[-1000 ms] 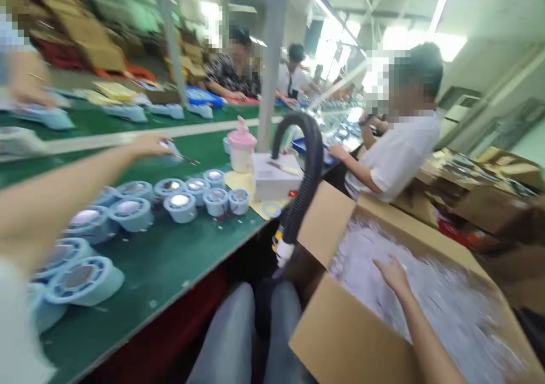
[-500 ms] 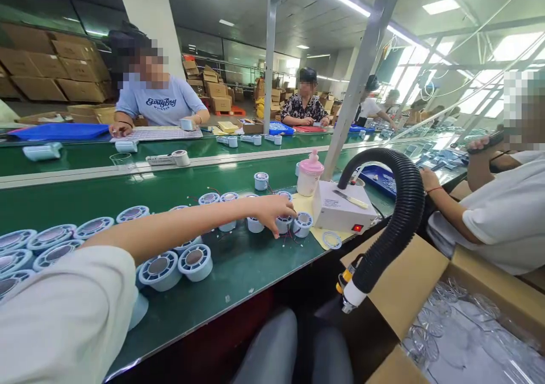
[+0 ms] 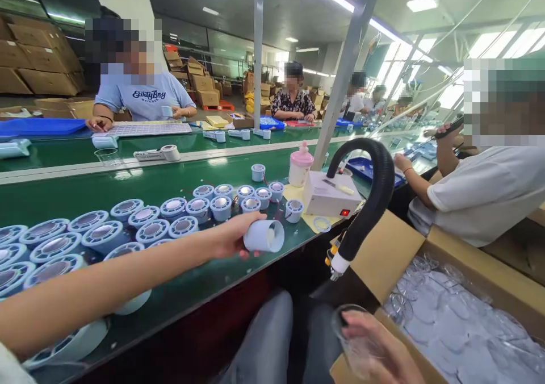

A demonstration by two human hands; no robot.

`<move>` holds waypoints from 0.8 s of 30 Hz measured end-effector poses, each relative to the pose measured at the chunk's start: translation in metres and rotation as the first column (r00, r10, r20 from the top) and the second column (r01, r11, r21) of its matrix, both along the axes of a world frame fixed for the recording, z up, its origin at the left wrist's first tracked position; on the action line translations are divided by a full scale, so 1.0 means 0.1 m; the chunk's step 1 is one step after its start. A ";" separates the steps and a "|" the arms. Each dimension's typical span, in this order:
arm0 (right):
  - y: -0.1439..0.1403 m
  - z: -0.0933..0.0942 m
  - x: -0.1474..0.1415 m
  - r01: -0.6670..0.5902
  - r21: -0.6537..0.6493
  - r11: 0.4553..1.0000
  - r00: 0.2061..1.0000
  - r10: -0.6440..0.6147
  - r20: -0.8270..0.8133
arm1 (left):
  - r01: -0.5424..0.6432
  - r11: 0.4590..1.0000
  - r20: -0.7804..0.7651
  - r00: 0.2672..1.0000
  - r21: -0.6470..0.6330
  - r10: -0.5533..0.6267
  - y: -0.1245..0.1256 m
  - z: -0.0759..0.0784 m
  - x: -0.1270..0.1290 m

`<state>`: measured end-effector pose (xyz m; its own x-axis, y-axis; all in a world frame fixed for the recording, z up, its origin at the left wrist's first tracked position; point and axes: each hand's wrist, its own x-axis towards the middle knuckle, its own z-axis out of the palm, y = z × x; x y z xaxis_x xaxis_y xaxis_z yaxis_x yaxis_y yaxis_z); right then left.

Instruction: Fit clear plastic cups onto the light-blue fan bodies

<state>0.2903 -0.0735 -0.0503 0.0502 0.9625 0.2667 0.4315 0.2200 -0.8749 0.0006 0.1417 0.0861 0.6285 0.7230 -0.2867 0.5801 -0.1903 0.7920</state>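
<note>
Two hands were in view. The left hand (image 3: 232, 237) reached out over the near edge of the green belt (image 3: 140, 188), fingers and thumb wrapped around a pale blue housing (image 3: 264, 236). The housing lay on its side in the grip, long axis roughly level and running left to right, open round mouth facing right, toward the black hose (image 3: 374, 191). It was held just above the belt surface, close to the belt's near edge, with bare green belt below and to its right up to the yellow mat (image 3: 313, 216).

The right hand (image 3: 374, 347) sat low, over the near corner of the cardboard box (image 3: 383, 247), fingers curled around a clear round lens (image 3: 355, 338). The lens looked tilted, its rim toward the camera; its exact orientation could not be told. More clear pieces filled the box behind it.

Rows of blue housings (image 3: 170, 216) stood upright, faces up, crowding the belt left of and beyond the left hand; little free room there. The white box unit (image 3: 327, 196) and pink-capped bottle (image 3: 300, 165) stood beyond the held housing, well apart from it. The hose arched between the belt edge and the box. A co-worker in a white shirt (image 3: 481, 196) sat to the right.
</note>
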 end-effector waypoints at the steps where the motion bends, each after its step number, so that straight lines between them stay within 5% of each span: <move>1: 0.02 0.06 -0.22 -0.102 0.092 0.990 0.984 0.087 0.157 | 0.014 0.994 -0.013 1.000 -0.113 -0.016 -0.16 -0.09 0.00; 3: 0.08 0.20 -0.58 -0.129 0.262 0.956 0.914 0.012 0.405 | 0.039 0.951 -0.021 0.999 -0.305 -0.048 -0.49 -0.27 0.02; 5: 0.16 0.33 -0.81 -0.116 0.329 0.937 0.826 -0.093 0.556 | 0.113 0.930 0.015 0.993 -0.350 -0.115 -0.76 -0.39 0.04; 9: 0.26 0.44 -0.92 -0.097 0.269 0.958 0.727 -0.116 0.677 | 0.201 0.978 0.051 0.979 -0.052 -0.198 -1.06 -0.50 0.04; 13: 0.24 0.46 -0.86 -0.148 0.231 0.962 0.707 -0.061 0.705 | 0.226 0.965 -0.060 0.974 0.132 -0.220 -1.12 -0.58 0.02; 24: 0.22 0.44 -0.83 -0.209 0.115 0.971 0.549 0.019 0.835 | 0.308 0.946 -0.096 0.949 0.096 -0.300 -1.02 -0.71 0.05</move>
<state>0.2074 -0.0514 -0.0063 -0.3893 0.8723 0.2957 0.8990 0.4298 -0.0844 0.0057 0.0393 0.0148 0.8017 0.5306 -0.2751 0.5412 -0.4492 0.7108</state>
